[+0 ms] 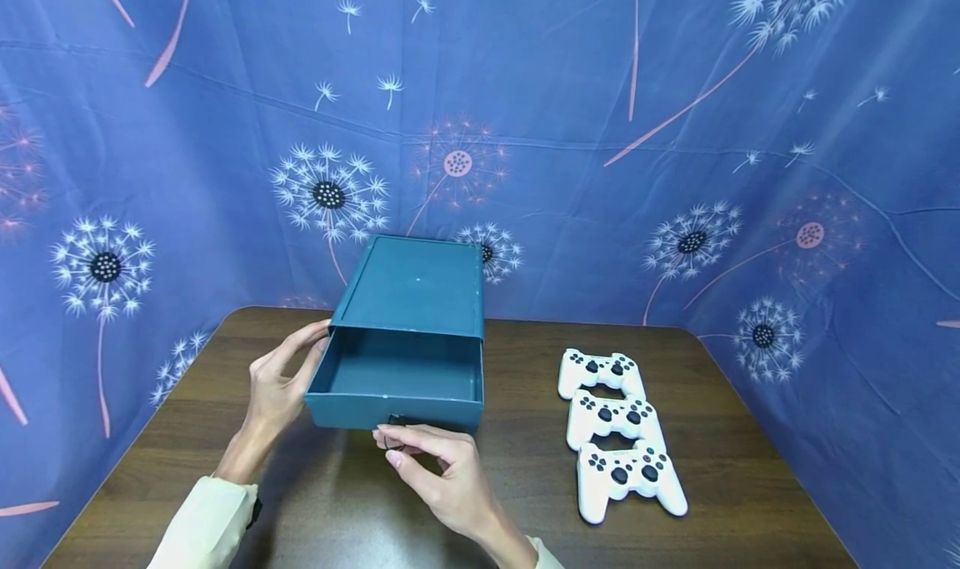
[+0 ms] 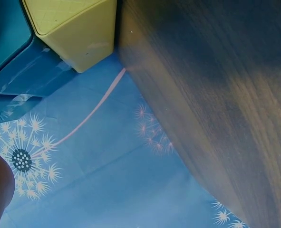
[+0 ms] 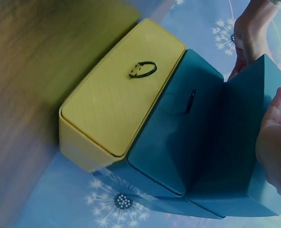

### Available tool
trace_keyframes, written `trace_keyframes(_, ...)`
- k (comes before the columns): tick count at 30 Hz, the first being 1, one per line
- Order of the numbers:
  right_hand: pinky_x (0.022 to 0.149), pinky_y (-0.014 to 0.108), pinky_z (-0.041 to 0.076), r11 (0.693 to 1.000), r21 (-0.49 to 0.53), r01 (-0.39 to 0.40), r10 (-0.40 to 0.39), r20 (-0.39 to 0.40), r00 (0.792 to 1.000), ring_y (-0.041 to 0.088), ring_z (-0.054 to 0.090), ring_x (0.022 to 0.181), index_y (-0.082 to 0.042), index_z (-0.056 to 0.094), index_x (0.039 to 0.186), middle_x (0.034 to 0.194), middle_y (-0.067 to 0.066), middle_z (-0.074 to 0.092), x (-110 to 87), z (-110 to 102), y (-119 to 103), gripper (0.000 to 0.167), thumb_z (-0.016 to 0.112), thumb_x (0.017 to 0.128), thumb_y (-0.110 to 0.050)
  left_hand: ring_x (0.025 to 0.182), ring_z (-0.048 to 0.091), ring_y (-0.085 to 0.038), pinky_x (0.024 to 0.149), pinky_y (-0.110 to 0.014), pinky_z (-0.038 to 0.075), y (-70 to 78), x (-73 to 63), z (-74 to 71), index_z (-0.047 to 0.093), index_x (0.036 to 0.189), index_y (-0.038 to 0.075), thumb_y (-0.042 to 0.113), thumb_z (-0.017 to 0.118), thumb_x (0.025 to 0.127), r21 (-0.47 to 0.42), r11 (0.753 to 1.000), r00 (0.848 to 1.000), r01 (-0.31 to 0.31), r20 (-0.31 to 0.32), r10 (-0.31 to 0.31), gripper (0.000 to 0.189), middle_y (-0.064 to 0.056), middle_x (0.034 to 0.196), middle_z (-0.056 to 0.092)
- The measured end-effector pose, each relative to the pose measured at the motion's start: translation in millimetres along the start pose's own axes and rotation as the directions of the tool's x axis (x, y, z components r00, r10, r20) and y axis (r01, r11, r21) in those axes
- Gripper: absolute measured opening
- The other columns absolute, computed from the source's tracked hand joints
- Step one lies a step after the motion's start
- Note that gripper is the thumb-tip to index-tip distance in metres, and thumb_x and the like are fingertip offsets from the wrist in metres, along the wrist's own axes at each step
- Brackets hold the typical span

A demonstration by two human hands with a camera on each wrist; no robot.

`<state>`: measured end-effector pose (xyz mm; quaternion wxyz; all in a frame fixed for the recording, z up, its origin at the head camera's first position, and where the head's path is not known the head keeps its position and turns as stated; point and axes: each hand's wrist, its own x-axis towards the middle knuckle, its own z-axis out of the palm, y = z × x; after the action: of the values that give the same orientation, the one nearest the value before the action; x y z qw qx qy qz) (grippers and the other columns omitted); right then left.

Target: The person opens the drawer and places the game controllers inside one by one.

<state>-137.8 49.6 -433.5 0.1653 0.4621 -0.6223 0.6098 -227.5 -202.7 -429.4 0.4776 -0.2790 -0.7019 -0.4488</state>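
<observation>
A teal drawer unit (image 1: pixel 416 286) stands on the table with its top drawer (image 1: pixel 405 415) pulled out, and the part of the inside that shows holds nothing. At the drawer's front, my right hand (image 1: pixel 450 473) pinches a black pull loop (image 1: pixel 391 444) between thumb and fingers. My left hand (image 1: pixel 277 386) rests its fingertips against the unit's left side, near where the drawer comes out. Below, the right wrist view shows a second teal drawer (image 3: pixel 166 137) and a yellow drawer (image 3: pixel 109 104), both pushed in, each with a black loop.
Three white game controllers lie in a column right of the unit: a far one (image 1: pixel 573 375), a middle one (image 1: pixel 581 423) and a near one (image 1: pixel 592 494). The brown wooden table (image 1: pixel 750 486) ends against a blue dandelion-print cloth (image 1: pixel 562 219) behind and at both sides.
</observation>
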Motion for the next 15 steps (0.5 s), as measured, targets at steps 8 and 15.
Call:
trace_keyframes(8,0.081,0.042,0.063,1.000,0.009,-0.008,0.008,0.000,1.000,0.029,0.073,0.101,0.014,0.067,0.121,0.110,0.024,0.073,-4.2,2.7,-3.1,0.031,0.064,0.091,0.019,0.106,0.068,-0.001,0.091,-0.015,0.052,0.8,0.3,-0.9,0.072,0.121,-0.007,0.031,0.064,0.105,0.000,1.000,1.000,-0.002,0.006,0.002,0.041,-0.022,0.107,0.075)
trace_keyframes(15,0.080,0.040,0.063,1.000,0.001,-0.004,0.004,0.005,1.000,0.029,0.074,0.100,0.014,0.067,0.120,0.109,0.024,0.073,-6.4,3.9,-6.4,0.030,0.064,0.091,0.019,0.105,0.070,-0.004,0.090,-0.015,0.053,1.8,0.6,-0.9,0.072,0.121,-0.006,0.033,0.063,0.105,0.008,1.000,1.000,0.007,0.011,-0.007,0.043,-0.020,0.108,0.076)
